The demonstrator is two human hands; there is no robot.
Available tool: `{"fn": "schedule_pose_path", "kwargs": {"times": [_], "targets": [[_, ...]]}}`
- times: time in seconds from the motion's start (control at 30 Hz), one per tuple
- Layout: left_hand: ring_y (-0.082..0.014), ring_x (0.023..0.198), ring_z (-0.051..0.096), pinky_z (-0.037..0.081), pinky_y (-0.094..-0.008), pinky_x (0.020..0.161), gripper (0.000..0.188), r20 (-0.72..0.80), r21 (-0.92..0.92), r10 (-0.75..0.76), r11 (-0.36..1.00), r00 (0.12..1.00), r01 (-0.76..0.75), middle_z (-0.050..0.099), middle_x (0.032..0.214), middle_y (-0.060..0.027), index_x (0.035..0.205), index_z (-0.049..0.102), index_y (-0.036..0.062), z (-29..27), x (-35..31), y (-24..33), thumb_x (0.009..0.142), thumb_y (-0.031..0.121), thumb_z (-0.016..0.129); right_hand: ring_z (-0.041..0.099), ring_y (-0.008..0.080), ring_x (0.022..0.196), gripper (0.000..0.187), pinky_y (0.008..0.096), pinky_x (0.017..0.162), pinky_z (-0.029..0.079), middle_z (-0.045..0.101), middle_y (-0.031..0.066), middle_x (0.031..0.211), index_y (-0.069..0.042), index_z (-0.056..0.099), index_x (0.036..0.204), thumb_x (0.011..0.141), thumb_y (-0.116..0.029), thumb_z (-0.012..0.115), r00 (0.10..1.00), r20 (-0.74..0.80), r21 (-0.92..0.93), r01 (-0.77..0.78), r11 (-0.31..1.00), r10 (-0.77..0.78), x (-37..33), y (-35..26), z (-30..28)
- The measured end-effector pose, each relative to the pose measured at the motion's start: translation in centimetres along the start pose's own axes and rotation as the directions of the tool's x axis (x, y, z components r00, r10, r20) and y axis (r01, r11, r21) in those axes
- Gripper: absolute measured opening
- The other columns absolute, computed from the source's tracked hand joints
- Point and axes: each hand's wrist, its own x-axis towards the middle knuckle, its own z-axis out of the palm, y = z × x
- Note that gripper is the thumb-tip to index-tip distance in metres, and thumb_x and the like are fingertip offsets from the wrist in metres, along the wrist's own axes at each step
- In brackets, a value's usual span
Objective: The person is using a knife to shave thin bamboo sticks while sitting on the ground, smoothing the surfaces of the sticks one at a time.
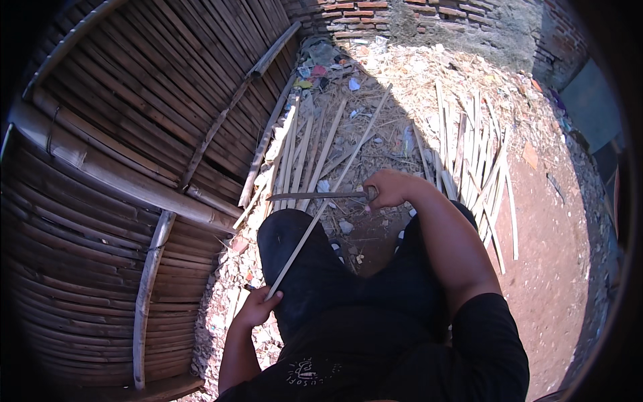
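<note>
My left hand [258,307] is closed around the near end of a long, pale bamboo strip [299,246], beside my left thigh. The strip slants away up and to the right, its far end above the littered ground. In my right hand [388,187], above the gap between my knees, is a long-bladed knife [301,196]. Its dark blade points left and crosses the strip near my left knee; whether the edge touches it I cannot tell. My fingers hide most of the knife's handle.
Bamboo strips [289,157] lie in front of my left knee, and a larger heap of strips [479,151] spreads ahead to the right. A slatted bamboo wall [134,87] runs along my left. Beyond the straw and rubbish stands a brick wall [358,13].
</note>
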Motion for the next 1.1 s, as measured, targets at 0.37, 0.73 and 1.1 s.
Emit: {"fn": "schedule_pose_path", "kwargs": {"times": [0.37, 0.73, 1.1], "targets": [[-0.0067, 0.067, 0.041, 0.036, -0.0259, 0.061, 0.033, 0.05, 0.016, -0.055, 0.998, 0.997, 0.054, 0.047, 0.069, 0.0073, 0.082, 0.061, 0.0039, -0.4, -0.2, 1.8, 0.099, 0.032, 0.061, 0.063, 0.0398, 0.109, 0.059, 0.0454, 0.093, 0.05, 0.067, 0.0236, 0.11, -0.002, 0.066, 0.118, 0.075, -0.04, 0.078, 0.988, -0.043, 0.048, -0.15, 0.988, 0.152, -0.5, 0.0, -0.7], [-0.0062, 0.069, 0.043, 0.037, -0.0252, 0.062, 0.032, 0.056, 0.022, -0.072, 0.997, 0.996, 0.071, 0.05, 0.07, 0.0074, 0.089, 0.065, 0.0025, -0.5, -0.4, 1.7, 0.1, 0.032, 0.061, 0.063, 0.0396, 0.108, 0.062, 0.0456, 0.094, 0.05, 0.068, 0.0233, 0.109, -0.004, 0.064, 0.122, 0.075, -0.041, 0.078, 0.987, -0.07, 0.05, -0.145, 0.988, 0.148, 0.1, 1.5, -0.8], [-0.0064, 0.071, 0.045, 0.039, -0.0253, 0.064, 0.032, 0.068, 0.0, -0.087, 0.996, 0.994, 0.087, 0.053, 0.073, 0.0072, 0.095, 0.067, 0.0009, -0.5, -0.4, 2.6, 0.1, 0.031, 0.06, 0.064, 0.039, 0.107, 0.059, 0.0458, 0.092, 0.05, 0.068, 0.0222, 0.107, -0.005, 0.065, 0.12, 0.075, -0.04, 0.078, 0.997, 0.047, 0.011, -0.061, 0.998, 0.06, -0.1, -1.2, 0.2]]}}
